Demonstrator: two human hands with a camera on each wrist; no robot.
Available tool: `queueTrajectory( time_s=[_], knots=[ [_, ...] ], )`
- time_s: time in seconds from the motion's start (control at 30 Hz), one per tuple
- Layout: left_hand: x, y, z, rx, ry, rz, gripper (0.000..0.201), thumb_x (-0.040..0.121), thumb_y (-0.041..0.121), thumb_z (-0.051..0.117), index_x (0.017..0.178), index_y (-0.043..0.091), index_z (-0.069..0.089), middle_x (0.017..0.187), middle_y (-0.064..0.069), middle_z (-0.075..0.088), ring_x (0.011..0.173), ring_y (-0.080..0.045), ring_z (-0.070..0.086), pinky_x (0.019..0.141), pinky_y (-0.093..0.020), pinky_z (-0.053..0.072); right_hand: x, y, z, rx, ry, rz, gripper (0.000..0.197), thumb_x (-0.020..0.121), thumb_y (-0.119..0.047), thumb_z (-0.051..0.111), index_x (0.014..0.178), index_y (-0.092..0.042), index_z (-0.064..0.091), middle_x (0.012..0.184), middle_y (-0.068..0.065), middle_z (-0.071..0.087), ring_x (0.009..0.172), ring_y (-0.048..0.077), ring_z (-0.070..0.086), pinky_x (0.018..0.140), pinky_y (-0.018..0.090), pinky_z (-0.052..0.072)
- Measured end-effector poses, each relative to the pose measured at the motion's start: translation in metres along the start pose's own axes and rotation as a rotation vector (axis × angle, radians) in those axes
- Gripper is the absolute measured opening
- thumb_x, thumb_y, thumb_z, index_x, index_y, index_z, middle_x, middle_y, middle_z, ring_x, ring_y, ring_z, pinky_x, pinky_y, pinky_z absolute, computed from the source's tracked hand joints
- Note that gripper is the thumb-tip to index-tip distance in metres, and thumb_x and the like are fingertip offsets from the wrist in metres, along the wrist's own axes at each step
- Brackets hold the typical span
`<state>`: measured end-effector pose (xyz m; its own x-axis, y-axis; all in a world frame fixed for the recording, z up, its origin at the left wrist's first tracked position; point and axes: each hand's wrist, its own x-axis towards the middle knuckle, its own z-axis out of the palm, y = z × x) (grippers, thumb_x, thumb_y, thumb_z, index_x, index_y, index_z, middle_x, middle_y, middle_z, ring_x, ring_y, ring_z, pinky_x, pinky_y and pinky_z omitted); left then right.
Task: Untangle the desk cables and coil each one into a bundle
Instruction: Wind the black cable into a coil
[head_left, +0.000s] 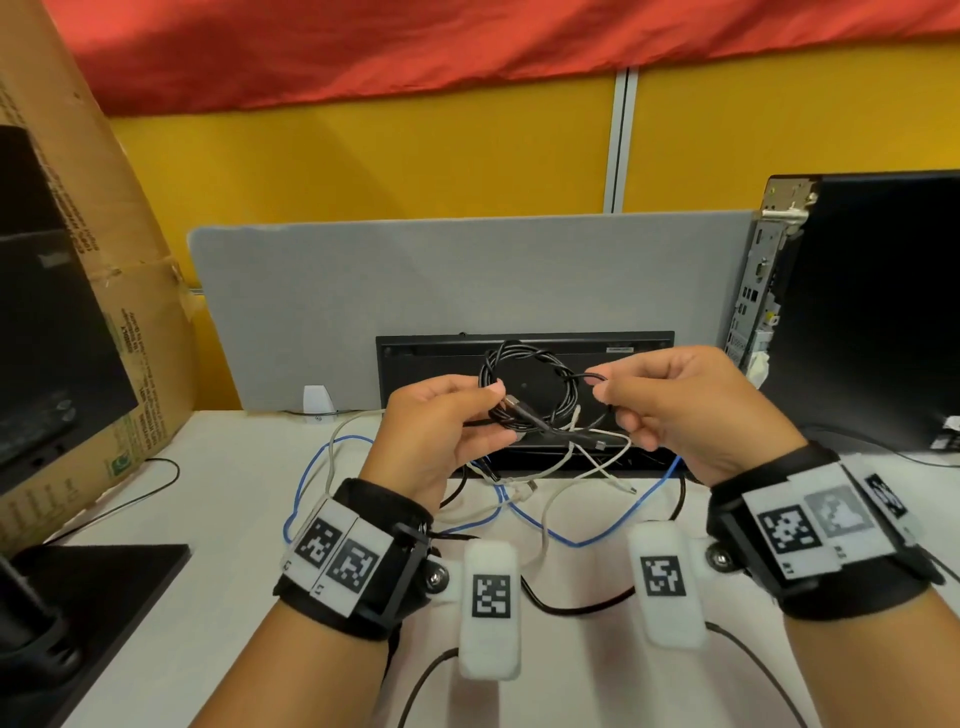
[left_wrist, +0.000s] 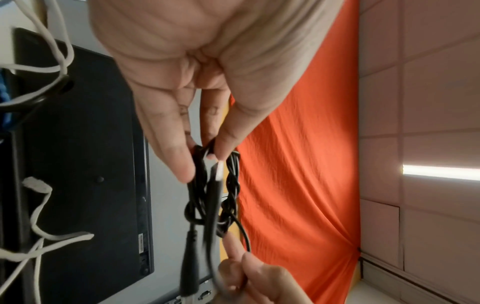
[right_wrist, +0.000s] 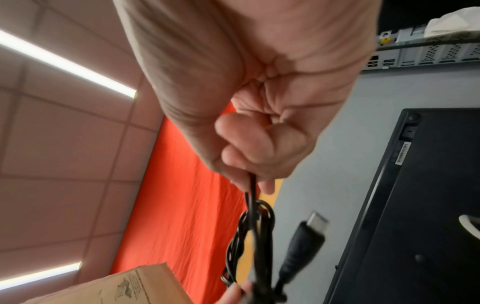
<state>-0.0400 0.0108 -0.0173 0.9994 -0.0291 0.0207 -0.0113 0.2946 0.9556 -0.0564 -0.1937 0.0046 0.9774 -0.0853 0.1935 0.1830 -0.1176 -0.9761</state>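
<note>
From the head camera, both hands are raised above the desk (head_left: 249, 467) with a coiled black cable (head_left: 524, 387) strung between them. The left hand (head_left: 441, 436) pinches one side of the coil between thumb and forefinger, a metal-tipped plug lying just below its fingertips. The right hand (head_left: 691, 410) pinches the opposite side, its other fingers curled in. Beneath the fingers, loose white cables (head_left: 587, 467) and a blue cable (head_left: 613, 530) lie crossed over each other on the desk, in front of a black keyboard (head_left: 524, 348) standing on edge against a grey divider (head_left: 467, 291).

The left wrist view shows the left hand (left_wrist: 197, 82) with thumb and fingers closed on the twisted black cable (left_wrist: 231, 185) (a silver-tipped plug sits right at the thumb tip). The right hand's fingers (left_wrist: 249, 275) grip the far end of the coil.

The right wrist view has the right hand (right_wrist: 259, 123) with fingers curled tight, a strand of the black cable (right_wrist: 257, 226) clamped at the fingertips. A plug (right_wrist: 303, 242) hangs just beside the twisted strands, blurred.
</note>
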Motion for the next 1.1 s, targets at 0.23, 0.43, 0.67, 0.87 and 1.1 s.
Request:
queueTrajectory(
  time_s=[0.23,0.43,0.67,0.87,1.1],
  knots=[
    [0.002,-0.004,0.001,0.022,0.110,0.076,0.010,0.083,0.005,0.073,0.092,0.003,0.071,0.075,-0.009,0.072,0.066,-0.022,0.072,0.061,-0.027,0.059,-0.006,-0.004,0.001,-0.068,-0.092,0.047,0.006,0.078,-0.001,0.075,0.074,0.002,0.072,0.058,0.013,0.066,0.046,0.018,0.061,0.050,0.022,0.054],
    [0.000,-0.007,0.007,-0.058,0.151,0.135,0.008,0.083,0.005,0.072,0.088,0.000,0.068,0.062,-0.006,0.068,0.065,-0.022,0.072,0.062,-0.025,0.058,-0.010,0.006,0.027,0.109,-0.046,0.037,0.009,0.075,0.007,0.076,0.070,0.000,0.072,0.068,0.012,0.072,0.067,0.032,0.073,0.061,0.026,0.060],
    [-0.005,-0.012,0.016,-0.199,0.082,0.113,0.004,0.088,0.003,0.066,0.087,-0.001,0.065,0.061,-0.002,0.070,0.069,-0.019,0.073,0.067,-0.027,0.059,-0.005,0.022,0.034,-0.182,0.216,-0.157,0.012,0.081,-0.017,0.076,0.070,-0.020,0.074,0.060,0.003,0.072,0.059,0.015,0.073,0.070,0.036,0.061],
    [-0.006,-0.015,0.019,-0.217,0.073,0.157,0.007,0.089,0.004,0.066,0.088,-0.003,0.066,0.070,-0.009,0.072,0.074,-0.021,0.073,0.071,-0.029,0.059,-0.003,0.024,0.035,-0.344,0.271,-0.181,0.016,0.084,-0.025,0.073,0.069,-0.019,0.072,0.060,0.001,0.070,0.058,0.015,0.070,0.072,0.039,0.060],
    [-0.009,-0.012,0.018,-0.241,-0.018,0.130,0.007,0.088,0.005,0.066,0.087,-0.002,0.066,0.089,-0.021,0.074,0.086,-0.030,0.073,0.072,-0.027,0.059,-0.009,0.023,0.045,0.273,0.147,-0.075,0.006,0.084,0.002,0.068,0.082,0.001,0.074,0.078,0.016,0.075,0.078,0.028,0.074,0.076,0.033,0.060]
  ],
)
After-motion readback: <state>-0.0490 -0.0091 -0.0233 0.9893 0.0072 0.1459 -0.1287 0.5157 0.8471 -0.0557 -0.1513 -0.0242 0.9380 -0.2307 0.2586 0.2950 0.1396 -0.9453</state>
